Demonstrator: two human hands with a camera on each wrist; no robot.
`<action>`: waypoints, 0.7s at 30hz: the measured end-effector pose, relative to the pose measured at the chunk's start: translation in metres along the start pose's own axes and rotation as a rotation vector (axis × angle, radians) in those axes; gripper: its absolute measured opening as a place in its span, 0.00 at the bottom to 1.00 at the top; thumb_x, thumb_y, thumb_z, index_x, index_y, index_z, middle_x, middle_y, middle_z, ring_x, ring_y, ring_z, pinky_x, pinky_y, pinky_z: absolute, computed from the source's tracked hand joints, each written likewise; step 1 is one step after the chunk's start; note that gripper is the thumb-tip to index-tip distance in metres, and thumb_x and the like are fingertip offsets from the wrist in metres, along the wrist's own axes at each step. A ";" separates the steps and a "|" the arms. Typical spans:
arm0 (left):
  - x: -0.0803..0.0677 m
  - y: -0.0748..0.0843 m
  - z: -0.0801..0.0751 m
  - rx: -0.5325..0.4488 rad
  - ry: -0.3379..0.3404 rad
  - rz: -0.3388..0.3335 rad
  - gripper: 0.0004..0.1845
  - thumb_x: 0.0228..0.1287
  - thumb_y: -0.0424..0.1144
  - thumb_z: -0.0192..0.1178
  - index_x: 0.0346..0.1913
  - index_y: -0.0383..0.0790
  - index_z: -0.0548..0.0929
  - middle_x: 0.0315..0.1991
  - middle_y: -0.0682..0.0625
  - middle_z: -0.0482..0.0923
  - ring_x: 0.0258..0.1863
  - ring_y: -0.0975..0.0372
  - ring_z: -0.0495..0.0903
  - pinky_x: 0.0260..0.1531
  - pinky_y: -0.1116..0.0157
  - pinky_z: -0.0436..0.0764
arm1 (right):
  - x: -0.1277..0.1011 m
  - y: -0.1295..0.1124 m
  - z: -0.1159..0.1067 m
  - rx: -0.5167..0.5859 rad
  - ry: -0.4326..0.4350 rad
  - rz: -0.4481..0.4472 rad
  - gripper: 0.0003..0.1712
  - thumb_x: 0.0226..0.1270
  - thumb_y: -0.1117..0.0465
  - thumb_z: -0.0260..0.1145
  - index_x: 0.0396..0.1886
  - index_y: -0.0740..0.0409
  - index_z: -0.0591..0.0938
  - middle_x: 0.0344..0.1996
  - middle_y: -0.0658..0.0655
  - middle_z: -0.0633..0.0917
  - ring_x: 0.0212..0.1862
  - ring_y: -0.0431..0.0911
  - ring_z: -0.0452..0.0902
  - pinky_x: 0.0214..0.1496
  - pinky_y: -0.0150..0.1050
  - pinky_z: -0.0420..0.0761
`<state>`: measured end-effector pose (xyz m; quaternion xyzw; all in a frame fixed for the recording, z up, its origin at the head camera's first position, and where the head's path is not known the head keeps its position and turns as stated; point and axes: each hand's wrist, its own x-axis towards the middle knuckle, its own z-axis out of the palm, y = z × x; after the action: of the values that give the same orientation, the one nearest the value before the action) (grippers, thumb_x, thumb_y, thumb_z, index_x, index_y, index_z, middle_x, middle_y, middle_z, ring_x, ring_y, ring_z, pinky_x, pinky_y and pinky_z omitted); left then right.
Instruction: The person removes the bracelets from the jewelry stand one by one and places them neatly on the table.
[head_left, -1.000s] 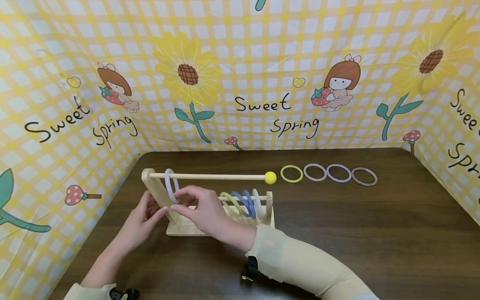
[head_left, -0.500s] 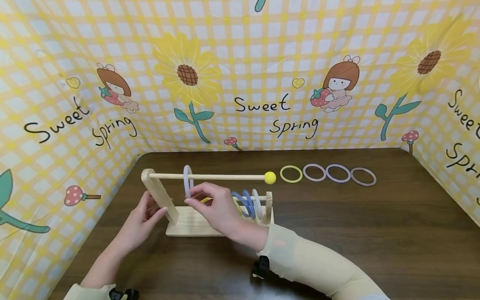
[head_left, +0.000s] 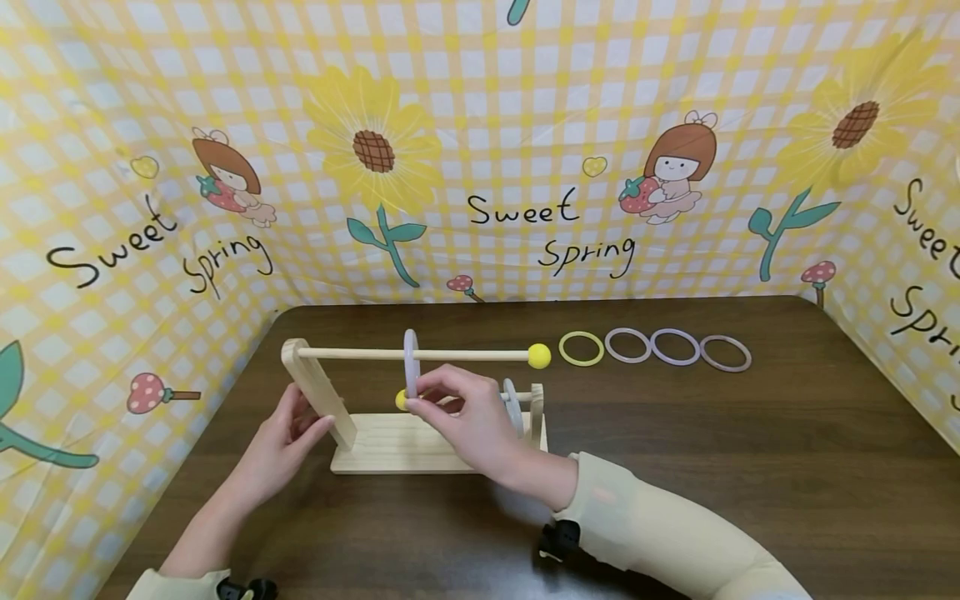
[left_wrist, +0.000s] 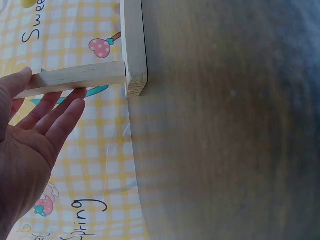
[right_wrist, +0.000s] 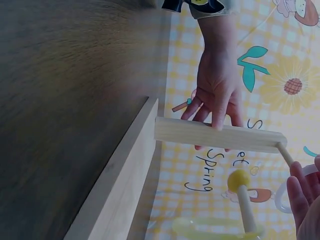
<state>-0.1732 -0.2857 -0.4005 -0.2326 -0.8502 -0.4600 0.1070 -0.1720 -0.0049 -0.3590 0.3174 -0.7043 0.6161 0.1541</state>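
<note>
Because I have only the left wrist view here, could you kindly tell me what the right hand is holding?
Observer: In the head view, the right hand pinches a pale purple ring that encircles the upper rod.
Operator: Thank you; what is at that rod's free end?
Observer: A yellow ball caps it.
Operator: And what lies flat on the table?
Observer: The head view shows a row of four: a yellow ring and three pale purplish rings.
</note>
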 end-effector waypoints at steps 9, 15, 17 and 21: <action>0.000 0.000 0.001 0.001 0.001 0.000 0.27 0.69 0.22 0.54 0.67 0.29 0.57 0.54 0.28 0.74 0.52 0.76 0.72 0.48 0.79 0.73 | -0.010 -0.005 -0.032 0.008 0.024 -0.035 0.06 0.59 0.69 0.72 0.36 0.60 0.85 0.33 0.53 0.88 0.33 0.40 0.83 0.32 0.40 0.84; 0.000 0.000 0.001 0.013 0.003 -0.002 0.29 0.69 0.22 0.54 0.68 0.30 0.56 0.54 0.29 0.75 0.52 0.76 0.72 0.47 0.80 0.73 | -0.018 -0.006 -0.056 -0.018 0.056 -0.071 0.08 0.58 0.73 0.71 0.38 0.63 0.84 0.33 0.55 0.88 0.33 0.42 0.84 0.30 0.39 0.84; 0.000 0.000 0.001 0.014 0.005 -0.005 0.29 0.69 0.22 0.54 0.69 0.31 0.56 0.54 0.29 0.75 0.52 0.76 0.72 0.47 0.80 0.73 | -0.021 -0.006 -0.062 -0.022 0.070 -0.080 0.09 0.58 0.74 0.71 0.38 0.64 0.84 0.33 0.57 0.88 0.33 0.43 0.84 0.30 0.39 0.84; 0.000 -0.001 0.001 0.011 0.009 -0.003 0.29 0.68 0.22 0.55 0.68 0.30 0.57 0.53 0.29 0.76 0.52 0.76 0.73 0.47 0.80 0.73 | -0.027 -0.006 -0.075 -0.049 0.082 -0.100 0.10 0.57 0.75 0.71 0.38 0.64 0.84 0.33 0.57 0.88 0.33 0.43 0.84 0.30 0.38 0.84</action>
<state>-0.1736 -0.2853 -0.4019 -0.2286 -0.8527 -0.4563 0.1112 -0.1607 0.0743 -0.3562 0.3227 -0.6955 0.6027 0.2210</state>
